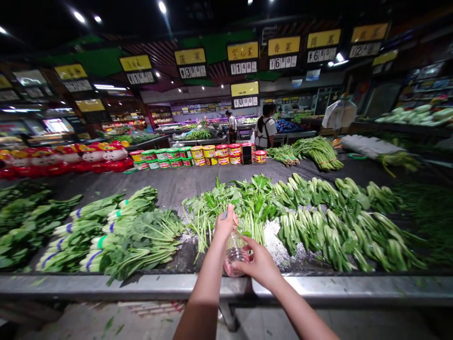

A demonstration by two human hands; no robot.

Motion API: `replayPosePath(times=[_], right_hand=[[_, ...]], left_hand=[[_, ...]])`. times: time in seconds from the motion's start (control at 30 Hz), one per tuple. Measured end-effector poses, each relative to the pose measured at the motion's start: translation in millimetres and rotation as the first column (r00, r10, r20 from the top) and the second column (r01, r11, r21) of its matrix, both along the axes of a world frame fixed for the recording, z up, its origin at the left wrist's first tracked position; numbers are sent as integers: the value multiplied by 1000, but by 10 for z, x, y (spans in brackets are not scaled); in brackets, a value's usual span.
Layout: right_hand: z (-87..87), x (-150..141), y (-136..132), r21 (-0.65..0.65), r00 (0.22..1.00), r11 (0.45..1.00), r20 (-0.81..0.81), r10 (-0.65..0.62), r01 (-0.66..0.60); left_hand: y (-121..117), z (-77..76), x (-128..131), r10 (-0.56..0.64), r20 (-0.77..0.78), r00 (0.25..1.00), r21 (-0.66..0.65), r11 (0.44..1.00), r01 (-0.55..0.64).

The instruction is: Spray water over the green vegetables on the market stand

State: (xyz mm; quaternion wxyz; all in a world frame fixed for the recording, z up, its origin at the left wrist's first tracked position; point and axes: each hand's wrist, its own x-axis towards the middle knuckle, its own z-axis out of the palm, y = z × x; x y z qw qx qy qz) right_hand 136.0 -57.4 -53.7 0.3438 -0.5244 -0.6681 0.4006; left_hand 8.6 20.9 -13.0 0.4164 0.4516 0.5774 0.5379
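Both of my hands are on a clear ribbed plastic bottle (233,248) with a pinkish bottom, held upright over the front of the vegetable stand. My left hand (225,224) is closed around its top and hides most of the neck; a small orange-pink part shows beside the fingers. Lower down, my right hand (260,262) grips the bottle's side near the base, thumb and fingers around it. Just behind the bottle lie loose leafy greens with long stems (253,203). Bok choy (325,231) is heaped to the right.
A metal rail (116,287) runs along the stand's front. Banded leafy bunches (102,236) lie to the left. Stacked tubs (198,156) and a dark phone-like object (247,154) stand at the back. Price signs (242,59) hang overhead. Two people (265,128) are beyond the stand.
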Motion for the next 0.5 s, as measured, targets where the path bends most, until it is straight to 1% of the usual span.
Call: replayPosePath(times=[0.17,0.4,0.5], right_hand=[[-16,128,4,-6,1000,1000,-11,0,0],[37,318,0,0,998,1000,-68,2,-2],[47,400,-8,-11,997,1000,-82,-11,10]], left_hand=[[32,-13,135,-3,27,1000,-49,999,4],[5,86,337,-33,-30,999,-17,999,33],[17,104,444,-42,-41,998,11,999,43]])
